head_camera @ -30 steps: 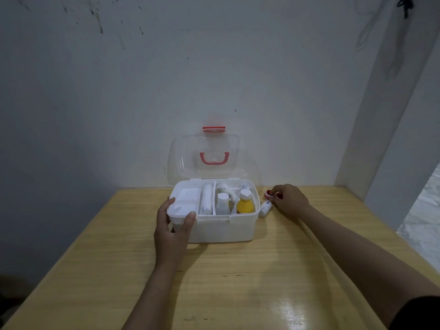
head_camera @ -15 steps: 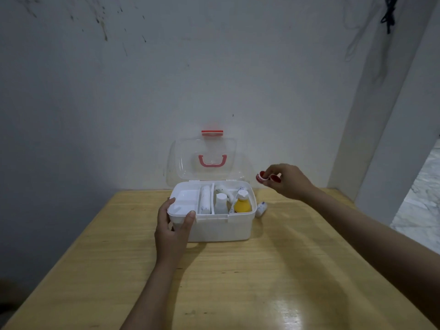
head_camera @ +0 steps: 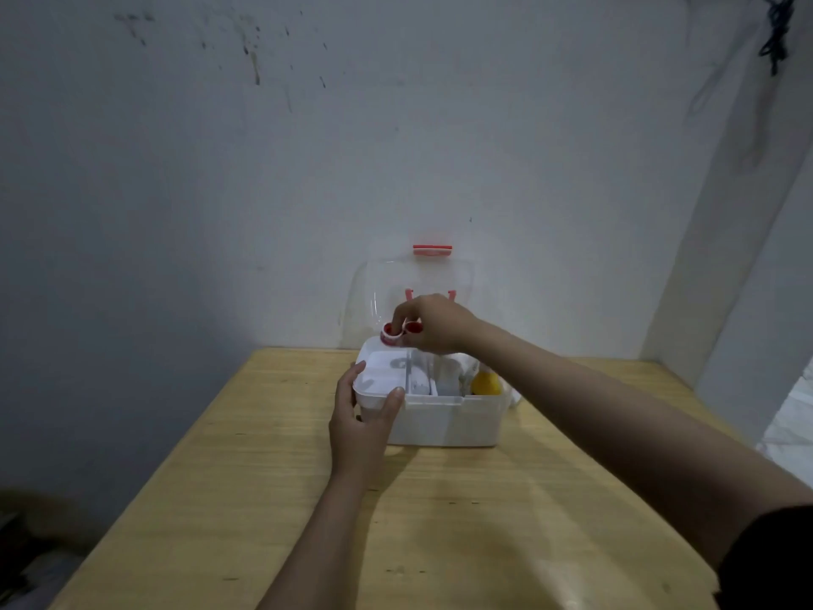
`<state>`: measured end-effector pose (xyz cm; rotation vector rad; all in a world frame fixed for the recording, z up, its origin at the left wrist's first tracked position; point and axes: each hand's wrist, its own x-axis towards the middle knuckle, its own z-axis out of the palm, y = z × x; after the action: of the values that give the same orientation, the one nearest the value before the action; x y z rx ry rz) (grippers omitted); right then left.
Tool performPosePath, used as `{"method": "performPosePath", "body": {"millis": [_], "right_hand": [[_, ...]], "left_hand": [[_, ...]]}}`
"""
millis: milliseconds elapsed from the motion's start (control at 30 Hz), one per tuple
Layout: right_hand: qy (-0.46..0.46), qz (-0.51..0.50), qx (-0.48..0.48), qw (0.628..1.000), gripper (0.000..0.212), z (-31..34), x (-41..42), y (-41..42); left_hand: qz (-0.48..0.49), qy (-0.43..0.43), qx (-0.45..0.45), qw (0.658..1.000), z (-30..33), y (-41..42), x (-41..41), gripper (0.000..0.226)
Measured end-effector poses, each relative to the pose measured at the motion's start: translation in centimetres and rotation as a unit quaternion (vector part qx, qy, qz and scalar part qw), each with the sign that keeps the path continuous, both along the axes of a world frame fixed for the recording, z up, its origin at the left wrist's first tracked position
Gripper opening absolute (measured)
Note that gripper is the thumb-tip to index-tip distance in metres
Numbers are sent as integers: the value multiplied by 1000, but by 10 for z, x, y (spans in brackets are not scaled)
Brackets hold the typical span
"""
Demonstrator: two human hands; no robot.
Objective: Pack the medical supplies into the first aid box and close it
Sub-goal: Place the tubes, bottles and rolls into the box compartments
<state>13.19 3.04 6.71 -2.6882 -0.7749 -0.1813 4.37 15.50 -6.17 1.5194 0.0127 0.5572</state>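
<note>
Carrying two small red-and-white rolls (head_camera: 398, 333) over from the first aid box's (head_camera: 444, 418) right side, the right hand (head_camera: 433, 325) is pinching them above its left compartment; the left hand (head_camera: 363, 422) is gripping its front-left corner.

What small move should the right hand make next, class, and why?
Probably lower and release. The right hand holds two small red-and-white rolls just above the box's empty left tray, the lid stands open, and the left hand steadies the front corner. Nothing seems to block the drop.
</note>
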Motion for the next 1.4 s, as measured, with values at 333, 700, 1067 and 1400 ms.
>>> {"method": "performPosePath", "body": {"millis": [333,700,1067,1400], "right_hand": [[18,31,-84,996,24,-25,20,23],[-16,25,-1,1000,17,-14,16,0],[61,12,26,998,31,-13,5,-16],[102,-12,1,995,32,-16,15,-6]], "left_hand": [[-4,0,5,1000,0,1,2,56],[5,0,16,1000,-4,2,5,56],[17,2,9,1000,-5,-1,5,58],[15,5,16,1000,-7,2,6,58]]}}
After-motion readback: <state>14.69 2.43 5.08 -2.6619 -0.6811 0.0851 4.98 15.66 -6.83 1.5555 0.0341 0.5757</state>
